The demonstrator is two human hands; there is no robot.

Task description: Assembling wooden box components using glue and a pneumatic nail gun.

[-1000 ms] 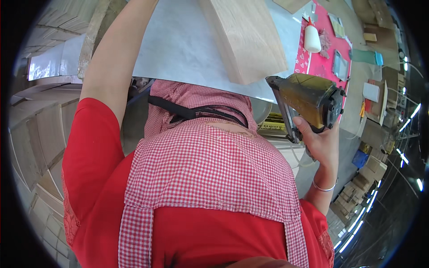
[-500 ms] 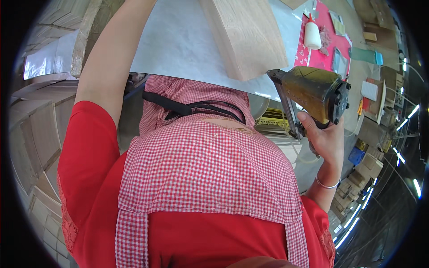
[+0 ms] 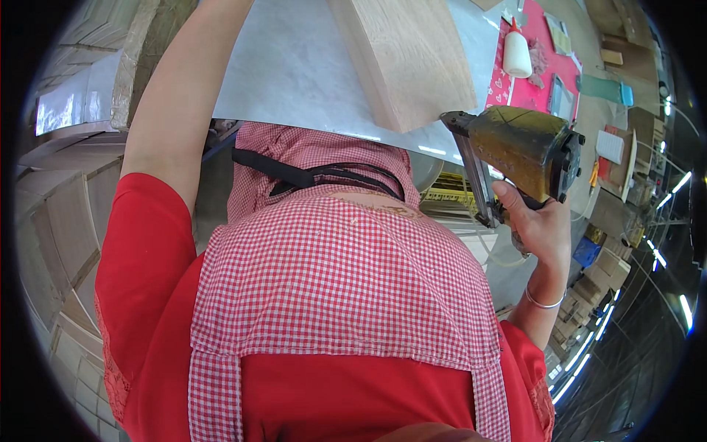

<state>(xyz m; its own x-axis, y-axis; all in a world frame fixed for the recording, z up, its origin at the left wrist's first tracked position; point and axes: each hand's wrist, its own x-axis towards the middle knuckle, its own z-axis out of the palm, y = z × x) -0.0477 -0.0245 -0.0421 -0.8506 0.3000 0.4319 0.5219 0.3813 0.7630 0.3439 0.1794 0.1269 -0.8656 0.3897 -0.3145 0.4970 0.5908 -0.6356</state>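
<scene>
My right hand (image 3: 543,230) is wrapped round the handle of a pneumatic nail gun (image 3: 521,151), which has a scuffed gold-brown body and a dark magazine. The gun's nose points left, close to the near end of a pale wooden piece (image 3: 421,62); I cannot tell whether they touch. This piece, box-like with a slanted side, lies on a light grey tabletop (image 3: 287,74) and runs out past the upper edge. My left forearm reaches up along the table's left side, and its hand is out of sight beyond the top of the picture.
On the table's right, a white glue bottle (image 3: 518,55) with a red tip stands on a pink sheet (image 3: 543,28). A teal bottle (image 3: 605,90) is beyond it. Stacked wooden panels (image 3: 62,210) crowd the left. A pale air hose (image 3: 501,259) hangs below the gun.
The view has shifted very slightly. My right hand and the nail gun stay almost in the same place by the wooden piece.
</scene>
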